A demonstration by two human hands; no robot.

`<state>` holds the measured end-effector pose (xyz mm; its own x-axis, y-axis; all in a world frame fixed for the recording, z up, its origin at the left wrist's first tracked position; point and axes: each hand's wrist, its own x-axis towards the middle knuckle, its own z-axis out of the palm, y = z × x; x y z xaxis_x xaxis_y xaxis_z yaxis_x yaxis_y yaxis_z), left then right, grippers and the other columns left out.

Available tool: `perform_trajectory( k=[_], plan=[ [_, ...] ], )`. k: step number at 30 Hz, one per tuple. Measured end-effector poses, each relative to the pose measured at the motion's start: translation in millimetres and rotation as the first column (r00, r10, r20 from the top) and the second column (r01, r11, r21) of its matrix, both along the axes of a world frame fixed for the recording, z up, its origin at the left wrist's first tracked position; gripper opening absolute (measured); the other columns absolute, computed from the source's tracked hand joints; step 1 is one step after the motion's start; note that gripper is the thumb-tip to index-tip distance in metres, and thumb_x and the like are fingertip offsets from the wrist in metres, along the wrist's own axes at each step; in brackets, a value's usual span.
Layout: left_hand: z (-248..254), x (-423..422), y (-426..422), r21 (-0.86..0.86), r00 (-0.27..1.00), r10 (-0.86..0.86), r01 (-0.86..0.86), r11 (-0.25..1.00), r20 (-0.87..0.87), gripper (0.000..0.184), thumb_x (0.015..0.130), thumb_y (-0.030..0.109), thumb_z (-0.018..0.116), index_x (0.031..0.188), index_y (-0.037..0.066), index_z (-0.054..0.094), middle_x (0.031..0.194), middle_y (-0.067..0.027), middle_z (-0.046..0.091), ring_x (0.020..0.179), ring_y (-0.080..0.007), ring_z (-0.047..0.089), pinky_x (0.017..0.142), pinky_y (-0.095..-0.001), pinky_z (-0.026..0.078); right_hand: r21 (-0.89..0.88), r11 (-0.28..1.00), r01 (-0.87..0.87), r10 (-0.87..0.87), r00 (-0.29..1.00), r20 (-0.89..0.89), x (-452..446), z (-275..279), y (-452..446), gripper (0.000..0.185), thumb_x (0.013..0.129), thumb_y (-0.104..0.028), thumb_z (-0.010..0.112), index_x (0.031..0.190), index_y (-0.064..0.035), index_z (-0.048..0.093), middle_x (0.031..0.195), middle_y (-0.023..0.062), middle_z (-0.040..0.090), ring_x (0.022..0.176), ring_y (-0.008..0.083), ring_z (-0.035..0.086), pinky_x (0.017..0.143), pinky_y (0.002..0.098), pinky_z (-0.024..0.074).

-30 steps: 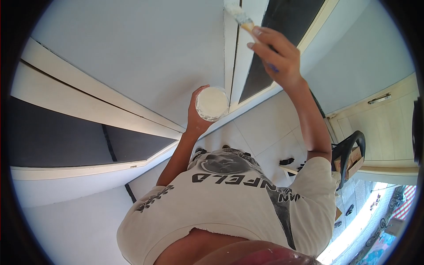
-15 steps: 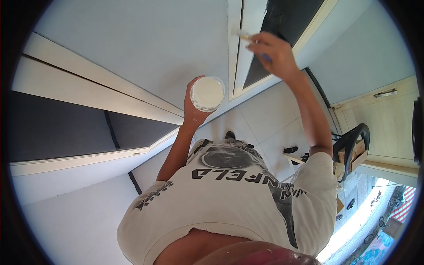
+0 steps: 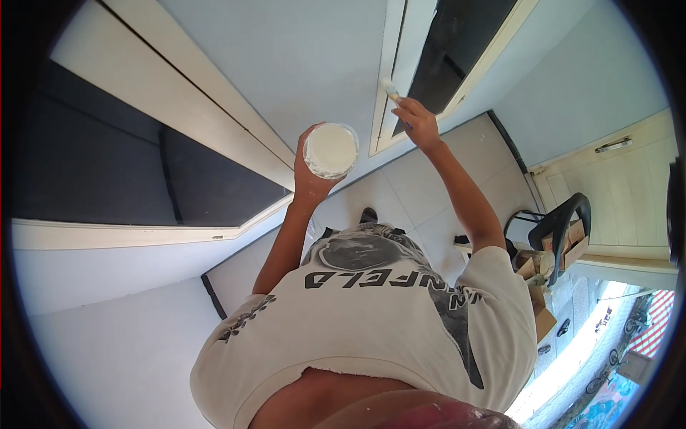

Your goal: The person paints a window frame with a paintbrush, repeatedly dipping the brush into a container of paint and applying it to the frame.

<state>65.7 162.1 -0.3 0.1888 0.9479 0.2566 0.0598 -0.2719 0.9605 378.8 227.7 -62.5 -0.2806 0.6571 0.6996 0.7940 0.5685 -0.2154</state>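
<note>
My left hand [image 3: 309, 179] is wrapped round a clear tub of cream-white paint [image 3: 331, 149], held in front of my body with its open top facing up. White smears mark the tub's rim. In my right hand [image 3: 420, 123] is a paintbrush [image 3: 390, 89], gripped by its handle. Its pale bristles are at the cream window frame [image 3: 381, 118]; whether they touch it I cannot tell. Dark glass [image 3: 457, 61] lies just beyond that frame.
Another cream-framed window with dark glass [image 3: 128, 150] stands at the left. A black chair [image 3: 572, 214] with cardboard boxes [image 3: 543, 312] near it is at the right, by a cream door [image 3: 618, 189]. Pale floor tiles [image 3: 418, 186] lie below.
My right hand has moved down with the paintbrush along the window frame. The tub in my left hand has hardly shifted. The view has turned slightly.
</note>
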Motion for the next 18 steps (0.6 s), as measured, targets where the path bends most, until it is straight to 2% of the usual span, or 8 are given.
perform_trajectory(
  k=[1,2,5,6,8,10,12,18],
  plan=[
    [0,0,0,-0.016,1.000,0.003,-0.003,1.000,-0.016,0.097,0.064,0.007,0.096,0.146,0.006,0.045,0.142,-0.0109,0.055,0.130,-0.0252,0.056,0.113,-0.0391,0.045,-0.132,0.991,0.002,-0.009,0.998,-0.057,4,-14,-4,0.022,0.081,0.003,0.077,0.101,-0.0058,0.073,0.109,0.0097,0.071,0.100,0.0302,0.072,0.081,0.0360,0.0617],
    [3,2,2,-0.025,1.000,0.004,-0.005,1.000,-0.022,0.097,0.064,0.007,0.096,0.146,0.006,0.045,0.142,-0.0109,0.055,0.130,-0.0252,0.056,0.113,-0.0391,0.045,-0.141,0.990,0.000,-0.009,0.998,-0.063,8,-24,-6,0.022,0.081,0.003,0.077,0.101,-0.0058,0.073,0.109,0.0097,0.071,0.100,0.0302,0.072,0.081,0.0360,0.0617],
    [2,2,7,-0.005,0.998,0.021,-0.021,1.000,-0.058,0.097,0.064,0.010,0.097,0.145,0.006,0.045,0.143,-0.0116,0.054,0.132,-0.0265,0.056,0.113,-0.0401,0.045,-0.430,0.903,0.002,-0.259,0.800,-0.541,13,-35,-12,0.011,0.092,-0.003,0.076,0.103,-0.0014,0.073,0.105,0.0097,0.072,0.096,0.0213,0.073,0.077,0.0307,0.0613],
    [-36,-5,15,0.004,0.998,0.019,-0.019,1.000,-0.057,0.097,0.064,0.012,0.098,0.146,0.006,0.045,0.144,-0.0119,0.054,0.132,-0.0271,0.055,0.113,-0.0404,0.045,-0.438,0.899,-0.001,-0.254,0.813,-0.523,9,-63,-7,0.011,0.092,-0.003,0.076,0.103,-0.0014,0.073,0.105,0.0097,0.072,0.096,0.0213,0.073,0.077,0.0307,0.0613],
    [-45,-7,16,-0.009,0.997,0.036,-0.037,0.999,-0.073,0.097,0.064,0.013,0.098,0.146,0.007,0.045,0.145,-0.0122,0.053,0.133,-0.0277,0.055,0.114,-0.0407,0.045,-0.516,0.832,-0.203,-0.456,0.280,-0.845,7,-51,-12,0.012,0.093,-0.004,0.076,0.101,0.0038,0.072,0.110,0.0122,0.073,0.096,0.0175,0.072,0.080,0.0297,0.0631],
    [-52,-7,17,-0.019,0.991,0.046,-0.049,0.999,-0.128,0.097,0.064,0.014,0.098,0.146,0.007,0.045,0.146,-0.0127,0.053,0.134,-0.0284,0.055,0.114,-0.0411,0.045,-0.531,0.822,-0.208,-0.477,0.260,-0.840,-4,-24,-24,0.018,0.094,-0.006,0.076,0.106,0.0067,0.070,0.114,0.0169,0.072,0.099,0.0191,0.072,0.083,0.0302,0.0644],
    [-56,-7,14,-0.049,0.993,0.060,-0.066,0.997,-0.101,0.098,0.064,0.015,0.098,0.146,0.007,0.046,0.145,-0.0127,0.053,0.134,-0.0283,0.055,0.113,-0.0410,0.045,-0.444,0.860,-0.253,-0.433,0.101,-0.896,-14,3,-35,0.023,0.095,-0.006,0.074,0.113,0.0067,0.068,0.114,0.0182,0.072,0.102,0.0226,0.073,0.086,0.0323,0.0647],
    [-64,-8,15,-0.072,0.994,0.070,-0.077,0.994,-0.088,0.098,0.063,0.012,0.097,0.146,0.007,0.046,0.144,-0.0130,0.054,0.133,-0.0285,0.055,0.114,-0.0416,0.044,-0.323,0.908,-0.267,-0.326,0.037,-0.945,-18,70,-40,0.024,0.098,-0.007,0.072,0.117,0.0076,0.066,0.114,0.0191,0.070,0.104,0.0275,0.073,0.088,0.0359,0.0652]
  ],
)
